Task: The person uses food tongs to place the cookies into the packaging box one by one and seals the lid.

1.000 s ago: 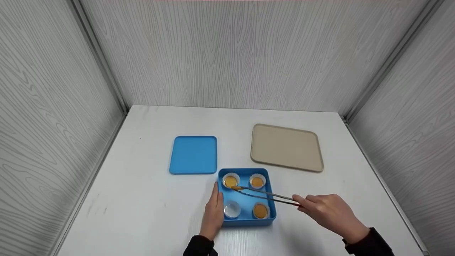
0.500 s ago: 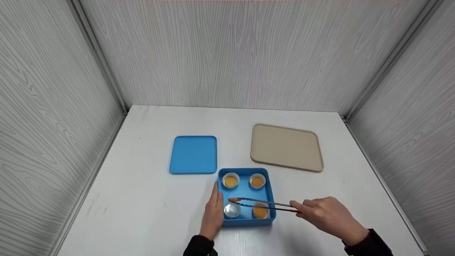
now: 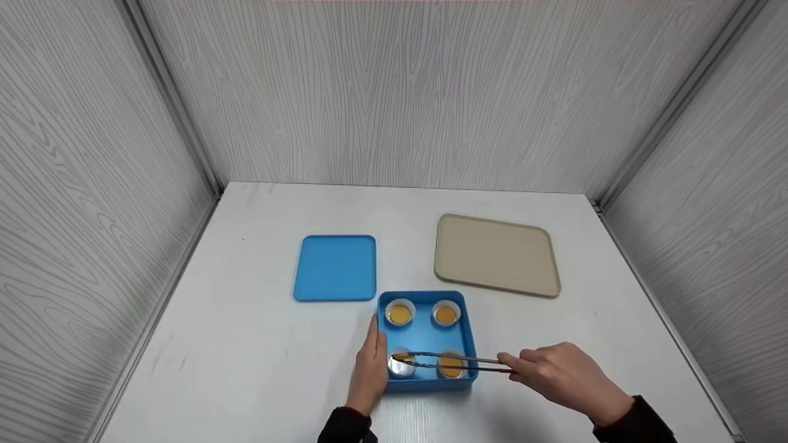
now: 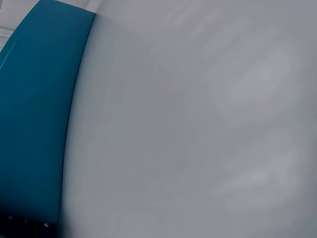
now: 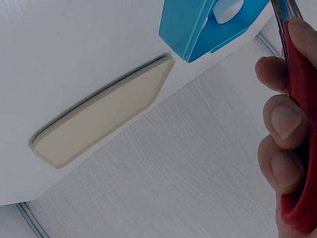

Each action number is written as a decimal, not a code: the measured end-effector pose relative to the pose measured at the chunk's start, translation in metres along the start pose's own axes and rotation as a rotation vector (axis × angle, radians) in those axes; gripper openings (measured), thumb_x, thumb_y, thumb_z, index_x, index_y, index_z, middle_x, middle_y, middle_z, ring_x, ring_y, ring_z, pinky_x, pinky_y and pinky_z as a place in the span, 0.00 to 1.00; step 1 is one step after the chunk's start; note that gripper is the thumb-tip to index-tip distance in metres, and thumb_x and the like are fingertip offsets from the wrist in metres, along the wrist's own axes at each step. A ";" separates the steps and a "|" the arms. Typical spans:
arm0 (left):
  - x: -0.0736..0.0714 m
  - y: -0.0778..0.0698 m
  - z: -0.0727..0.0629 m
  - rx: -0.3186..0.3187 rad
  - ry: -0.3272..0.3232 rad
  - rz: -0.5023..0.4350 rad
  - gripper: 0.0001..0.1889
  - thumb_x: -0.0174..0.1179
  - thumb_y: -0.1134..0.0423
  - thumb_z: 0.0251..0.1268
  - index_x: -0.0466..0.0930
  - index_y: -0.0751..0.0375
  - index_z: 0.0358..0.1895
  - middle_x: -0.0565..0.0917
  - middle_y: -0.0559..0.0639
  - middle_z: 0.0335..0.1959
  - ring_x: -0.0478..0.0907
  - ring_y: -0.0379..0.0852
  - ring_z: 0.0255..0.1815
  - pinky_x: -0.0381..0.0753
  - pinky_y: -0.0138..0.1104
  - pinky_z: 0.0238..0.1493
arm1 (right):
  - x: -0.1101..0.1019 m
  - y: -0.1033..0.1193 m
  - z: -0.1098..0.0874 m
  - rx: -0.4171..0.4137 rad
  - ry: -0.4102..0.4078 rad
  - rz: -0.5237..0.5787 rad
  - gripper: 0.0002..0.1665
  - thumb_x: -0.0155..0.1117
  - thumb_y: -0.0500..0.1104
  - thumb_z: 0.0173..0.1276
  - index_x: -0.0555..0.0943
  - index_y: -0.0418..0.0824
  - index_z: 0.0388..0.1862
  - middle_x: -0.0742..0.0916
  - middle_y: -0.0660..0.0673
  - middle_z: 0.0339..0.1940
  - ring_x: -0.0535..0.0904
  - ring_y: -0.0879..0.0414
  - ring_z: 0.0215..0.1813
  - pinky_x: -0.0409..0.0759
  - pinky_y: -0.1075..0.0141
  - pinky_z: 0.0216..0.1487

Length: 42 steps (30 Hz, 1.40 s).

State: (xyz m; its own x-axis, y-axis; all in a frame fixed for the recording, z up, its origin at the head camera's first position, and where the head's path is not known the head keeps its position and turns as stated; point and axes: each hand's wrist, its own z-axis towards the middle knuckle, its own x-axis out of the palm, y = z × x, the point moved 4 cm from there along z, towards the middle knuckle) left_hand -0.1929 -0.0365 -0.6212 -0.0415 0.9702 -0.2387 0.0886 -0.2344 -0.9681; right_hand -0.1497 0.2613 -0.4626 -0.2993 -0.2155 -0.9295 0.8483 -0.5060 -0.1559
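Note:
My right hand (image 3: 566,376) grips a pair of metal tongs (image 3: 455,361) whose red handle (image 5: 303,99) fills the right edge of the right wrist view. Between the tong tips is a small yellow-brown piece (image 3: 402,356), at the near-left white paper cup (image 3: 401,370) inside a blue box (image 3: 423,339). Whether the piece touches the cup, I cannot tell. Yellow-orange rounds sit in the far-left cup (image 3: 400,315), the far-right cup (image 3: 446,314) and the near-right cup (image 3: 451,365), which the tongs partly cover. My left hand (image 3: 369,369) rests against the box's left wall, fingers extended.
A flat blue square lid or tray (image 3: 335,268) lies beyond the box to the left. Farther right is a beige rectangular tray (image 3: 497,255). Grey wood-grain panels (image 3: 394,92) enclose the white table (image 3: 246,344) at the back and both sides.
The tongs have carried the yellow-brown piece from beside the far-left cup toward me, down to the near-left cup. My right hand has shifted slightly left and nearer; my left hand has stayed still.

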 end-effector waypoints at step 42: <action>0.000 -0.002 0.000 -0.002 0.012 0.009 0.30 0.35 0.54 0.88 0.45 0.63 0.83 0.53 0.56 0.84 0.49 0.56 0.83 0.50 0.54 0.81 | 0.002 -0.004 0.002 0.037 0.017 -0.045 0.28 0.85 0.47 0.49 0.88 0.47 0.51 0.78 0.58 0.20 0.70 0.68 0.16 0.65 0.78 0.17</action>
State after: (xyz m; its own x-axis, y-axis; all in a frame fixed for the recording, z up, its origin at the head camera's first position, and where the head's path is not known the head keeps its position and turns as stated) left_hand -0.1934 -0.0365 -0.6197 -0.0284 0.9688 -0.2463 0.0911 -0.2429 -0.9658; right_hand -0.1544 0.2615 -0.4629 -0.3287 -0.1776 -0.9276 0.8172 -0.5458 -0.1851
